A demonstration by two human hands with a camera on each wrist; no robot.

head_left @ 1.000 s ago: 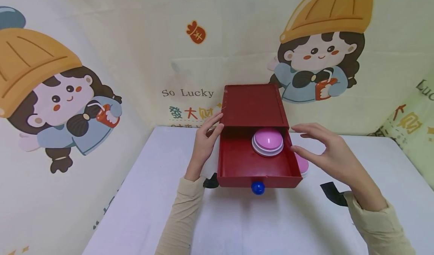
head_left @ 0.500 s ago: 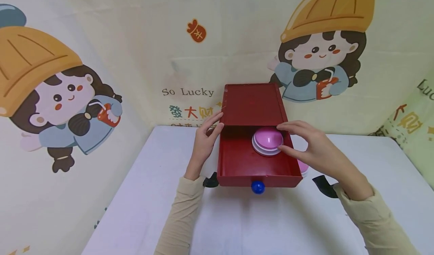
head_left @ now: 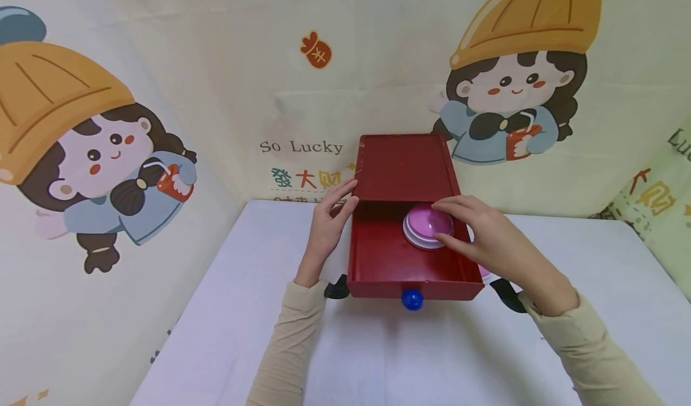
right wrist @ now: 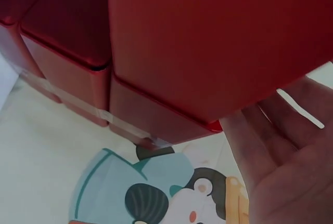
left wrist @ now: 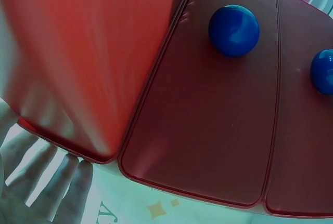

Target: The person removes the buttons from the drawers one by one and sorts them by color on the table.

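A red drawer with a blue knob stands pulled out of a red cabinet. Inside, toward the back right, sits a push button with a pink dome and white base. My right hand reaches over the drawer's right wall, thumb and fingertips around the dome at its right part. In the right wrist view the drawer side hides the fingertips of the right hand. My left hand touches the cabinet's left side with extended fingers, also seen along the red edge in the left wrist view.
Another pink round thing lies right of the drawer, mostly hidden. Below the open drawer, the left wrist view shows closed red drawers with blue knobs. The cabinet stands on a white table before a patterned cloth backdrop.
My right hand has moved left from beside the drawer, over its right wall, to the pink push button. The left hand stays at the cabinet's side. The button has not visibly moved.
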